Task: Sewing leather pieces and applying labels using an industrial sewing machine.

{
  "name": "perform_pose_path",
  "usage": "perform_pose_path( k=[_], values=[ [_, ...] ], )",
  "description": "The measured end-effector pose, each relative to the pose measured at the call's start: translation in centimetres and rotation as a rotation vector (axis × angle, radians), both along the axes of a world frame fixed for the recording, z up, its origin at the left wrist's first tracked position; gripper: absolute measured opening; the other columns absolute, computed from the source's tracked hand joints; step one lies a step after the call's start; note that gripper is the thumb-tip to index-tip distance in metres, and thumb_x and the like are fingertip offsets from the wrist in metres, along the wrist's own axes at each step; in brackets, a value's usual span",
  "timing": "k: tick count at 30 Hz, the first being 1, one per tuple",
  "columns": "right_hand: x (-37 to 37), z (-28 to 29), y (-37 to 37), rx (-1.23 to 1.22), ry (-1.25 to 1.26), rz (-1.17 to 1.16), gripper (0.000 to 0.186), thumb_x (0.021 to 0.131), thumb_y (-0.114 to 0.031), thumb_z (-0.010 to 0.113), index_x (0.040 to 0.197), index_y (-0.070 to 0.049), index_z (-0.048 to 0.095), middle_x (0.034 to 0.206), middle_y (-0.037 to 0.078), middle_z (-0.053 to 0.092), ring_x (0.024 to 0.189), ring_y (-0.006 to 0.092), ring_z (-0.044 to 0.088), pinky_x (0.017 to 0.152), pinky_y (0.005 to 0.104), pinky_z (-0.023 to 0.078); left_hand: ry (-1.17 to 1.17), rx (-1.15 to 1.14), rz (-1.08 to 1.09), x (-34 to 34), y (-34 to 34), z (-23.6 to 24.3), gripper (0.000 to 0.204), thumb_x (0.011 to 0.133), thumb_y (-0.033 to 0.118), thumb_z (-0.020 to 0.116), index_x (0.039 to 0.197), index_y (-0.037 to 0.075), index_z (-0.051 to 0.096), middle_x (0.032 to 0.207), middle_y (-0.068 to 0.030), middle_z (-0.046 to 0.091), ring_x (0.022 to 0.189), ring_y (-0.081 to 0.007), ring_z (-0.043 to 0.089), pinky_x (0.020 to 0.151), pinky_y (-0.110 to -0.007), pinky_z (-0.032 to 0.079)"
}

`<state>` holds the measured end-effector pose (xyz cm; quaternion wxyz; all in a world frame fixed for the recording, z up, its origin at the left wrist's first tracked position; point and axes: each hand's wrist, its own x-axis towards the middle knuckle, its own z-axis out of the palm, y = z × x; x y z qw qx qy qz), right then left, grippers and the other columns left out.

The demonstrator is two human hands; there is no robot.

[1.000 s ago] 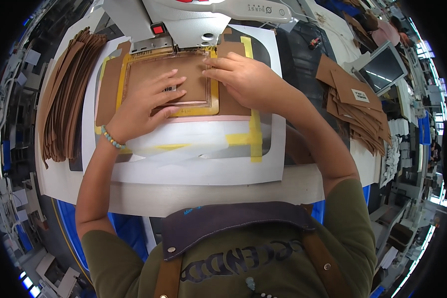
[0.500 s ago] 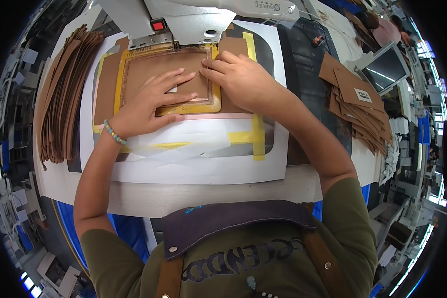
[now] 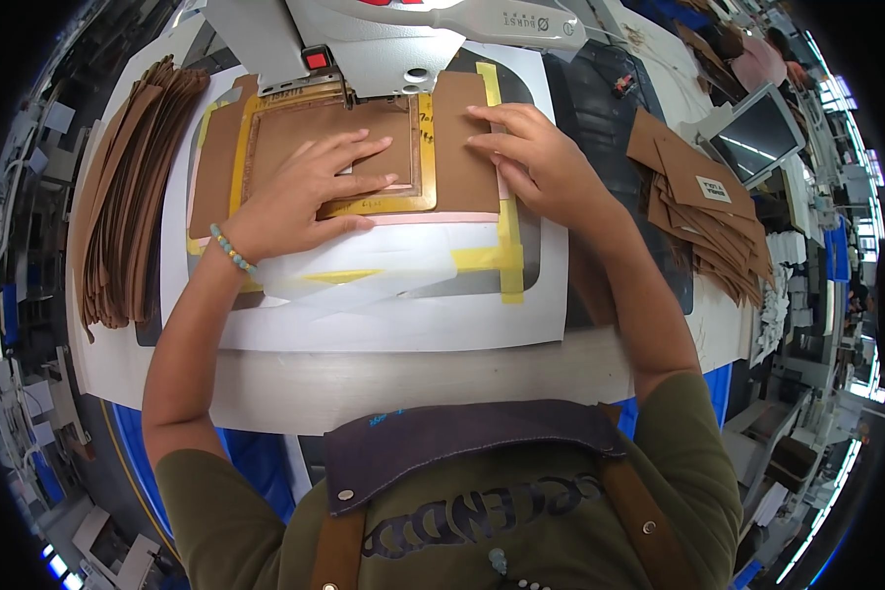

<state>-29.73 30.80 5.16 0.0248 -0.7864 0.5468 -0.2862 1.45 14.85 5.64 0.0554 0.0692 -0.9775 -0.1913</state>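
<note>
- This is looking like a sewing workshop.
- A white sewing machine is standing over the pale table.
- Brown pieces are lying in piles on both sides.
- Another person is showing beyond the screen.
- Strip lights and other workstations are lining the blurred edges.

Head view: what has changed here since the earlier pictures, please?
The right hand moved right, from the right side of the yellow frame to the right edge of the brown sheet. The yellow frame and white paper slid slightly forward. The left hand remains spread over the frame; the brown pile at left stayed.
</note>
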Motion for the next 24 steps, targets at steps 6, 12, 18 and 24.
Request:
perform_pose_path(
  k=[6, 12, 18, 24],
  values=[
    [-1.2, -1.0, -0.6, -0.020, -0.007, -0.059, 0.027, 0.093, -0.004, 0.065, 0.116, -0.003, 0.078, 0.140, 0.013, 0.068, 0.134, 0.0321, 0.059, 0.109, 0.0416, 0.052, -0.001, -0.038, 0.026, -0.8, -0.7, -0.1, 0.051, 0.095, 0.036, 0.078, 0.144, 0.023, 0.071, 0.166, -0.0063, 0.049, 0.154, -0.0362, 0.040, 0.127, -0.051, 0.033],
    [-1.5, -1.4, -0.4, 0.037, -0.050, -0.055, 0.026, 0.095, -0.003, 0.063, 0.117, 0.000, 0.078, 0.145, 0.014, 0.066, 0.139, 0.0343, 0.055, 0.116, 0.0436, 0.045, -0.023, -0.076, 0.060, -2.1, -1.8, 0.1, 0.049, 0.097, 0.037, 0.076, 0.144, 0.023, 0.071, 0.164, -0.0066, 0.053, 0.149, -0.0339, 0.046, 0.125, -0.047, 0.036],
    [-2.1, -1.8, -0.7, -0.023, -0.044, -0.050, 0.024, 0.096, -0.004, 0.064, 0.115, 0.000, 0.078, 0.143, 0.015, 0.066, 0.139, 0.0346, 0.055, 0.115, 0.0438, 0.045, -0.097, -0.061, 0.136, -3.2, -2.9, 0.4, 0.051, 0.098, 0.036, 0.075, 0.146, 0.022, 0.069, 0.161, -0.0070, 0.055, 0.140, -0.0327, 0.055, 0.119, -0.044, 0.043],
    [-2.4, -2.2, -0.7, -0.027, -0.047, -0.063, 0.023, 0.096, -0.004, 0.065, 0.114, 0.000, 0.078, 0.143, 0.014, 0.067, 0.139, 0.0340, 0.054, 0.116, 0.0439, 0.044, -0.130, -0.014, 0.216, -3.8, -3.6, -0.3, 0.051, 0.099, 0.031, 0.073, 0.148, 0.017, 0.067, 0.157, -0.0146, 0.058, 0.135, -0.0361, 0.058, 0.117, -0.044, 0.046]
  ],
)
